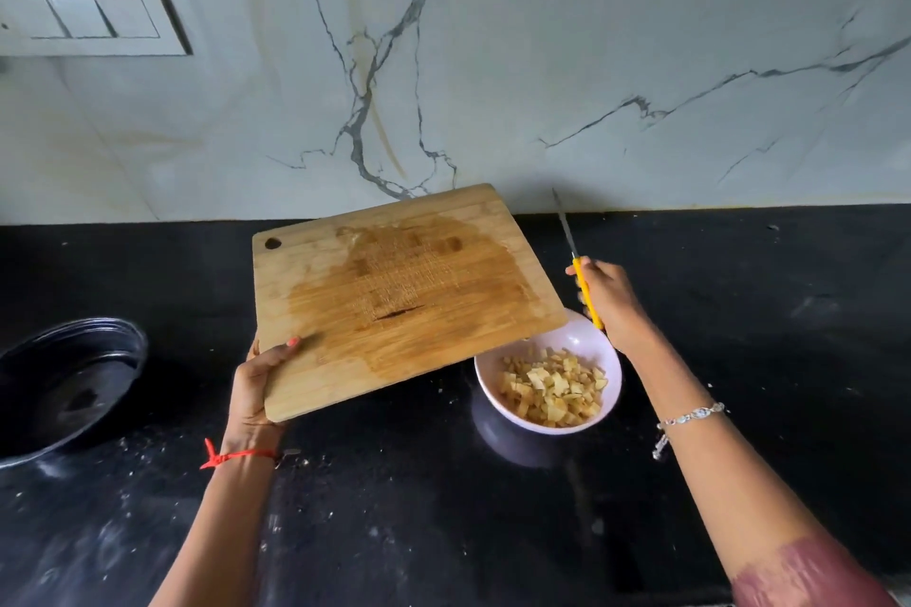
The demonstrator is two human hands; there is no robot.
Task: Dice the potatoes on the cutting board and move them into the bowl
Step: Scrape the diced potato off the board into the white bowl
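Observation:
My left hand [256, 384] grips the near left corner of the wooden cutting board [394, 296], which is lifted off the counter and tilted, its right corner over the bowl. The board's surface is wet and bare. The pale pink bowl [609, 360] stands on the black counter and holds several diced potato pieces [554, 389]. My right hand [611, 306] holds a yellow-handled knife [586, 291] just behind the bowl, its blade pointing up and away toward the wall.
A black round pan [64, 384] sits at the left edge of the black counter [764, 311]. Crumbs and white specks lie on the near counter. A marble wall with a white switch plate [88, 15] rises behind.

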